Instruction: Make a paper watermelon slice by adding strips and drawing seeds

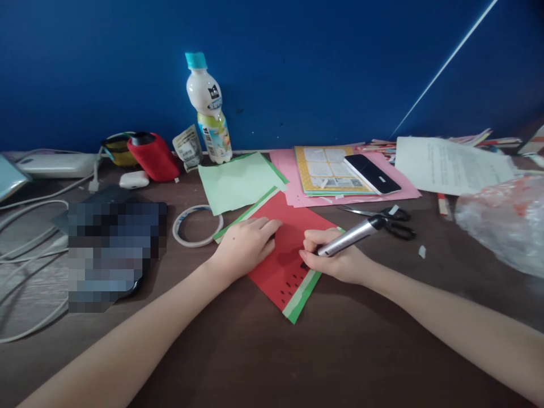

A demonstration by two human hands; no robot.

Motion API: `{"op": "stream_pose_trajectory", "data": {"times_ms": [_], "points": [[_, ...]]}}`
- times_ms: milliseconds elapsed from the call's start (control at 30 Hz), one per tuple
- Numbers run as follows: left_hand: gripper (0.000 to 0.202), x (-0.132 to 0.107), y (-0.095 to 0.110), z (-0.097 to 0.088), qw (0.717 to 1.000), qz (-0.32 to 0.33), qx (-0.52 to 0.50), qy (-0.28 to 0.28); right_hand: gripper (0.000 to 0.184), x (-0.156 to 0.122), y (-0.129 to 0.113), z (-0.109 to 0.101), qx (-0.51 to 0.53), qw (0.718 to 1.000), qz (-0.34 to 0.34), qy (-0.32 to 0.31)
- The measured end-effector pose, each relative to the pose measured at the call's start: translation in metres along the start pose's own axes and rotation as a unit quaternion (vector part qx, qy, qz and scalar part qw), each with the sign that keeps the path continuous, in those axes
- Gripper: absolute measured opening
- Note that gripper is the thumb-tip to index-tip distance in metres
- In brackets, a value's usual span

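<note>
A red paper card [293,226] with green and pale green strips along two edges lies turned at an angle on the dark table. Small black seed-like marks [291,288] dot its near corner. My left hand [249,243] rests on the card's left part, fingers stretched out over the paper. In my right hand [335,260] is a silver marker [351,235], gripped like a pen and slanting up to the right. Its black tip [303,264] is down at the red paper near the right green strip; exact contact is hard to make out.
Behind the card are pale green paper [238,181], pink paper [280,167] and a phone [372,173]. Black-handled scissors [399,224] lie right, near a plastic bag [505,221]. A tape roll [176,229], bottle [208,107] and cables [25,258] are left. A blue wall [297,68] stands behind.
</note>
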State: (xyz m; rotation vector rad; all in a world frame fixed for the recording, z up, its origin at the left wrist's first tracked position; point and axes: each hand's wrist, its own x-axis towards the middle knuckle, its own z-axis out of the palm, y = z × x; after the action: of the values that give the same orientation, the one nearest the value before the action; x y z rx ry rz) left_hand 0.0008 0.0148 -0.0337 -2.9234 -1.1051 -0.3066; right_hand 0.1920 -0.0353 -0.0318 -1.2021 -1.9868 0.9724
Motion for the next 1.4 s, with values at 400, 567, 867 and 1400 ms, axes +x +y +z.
{"op": "stream_pose_trajectory", "data": {"times_ms": [400, 567, 867, 1400], "points": [[0.024, 0.0007, 0.0, -0.0016, 1.0, 0.001, 0.003, -0.005, 0.029, 0.0015, 0.0015, 0.0009, -0.026, 0.999, -0.001, -0.028], [0.024, 0.0004, -0.0003, 0.0, 1.0, 0.006, 0.005, -0.001, 0.029, 0.0015, 0.0019, 0.0013, -0.023, 1.0, 0.004, -0.017], [0.023, 0.0004, -0.0002, -0.0015, 1.0, 0.005, 0.004, -0.004, 0.03, 0.0012, 0.002, 0.0009, -0.024, 1.0, 0.002, -0.019], [0.025, 0.0002, -0.0019, 0.0024, 1.0, 0.0, 0.008, 0.003, 0.03, -0.0004, 0.0043, -0.0068, 0.0, 1.0, 0.001, 0.024]]}}
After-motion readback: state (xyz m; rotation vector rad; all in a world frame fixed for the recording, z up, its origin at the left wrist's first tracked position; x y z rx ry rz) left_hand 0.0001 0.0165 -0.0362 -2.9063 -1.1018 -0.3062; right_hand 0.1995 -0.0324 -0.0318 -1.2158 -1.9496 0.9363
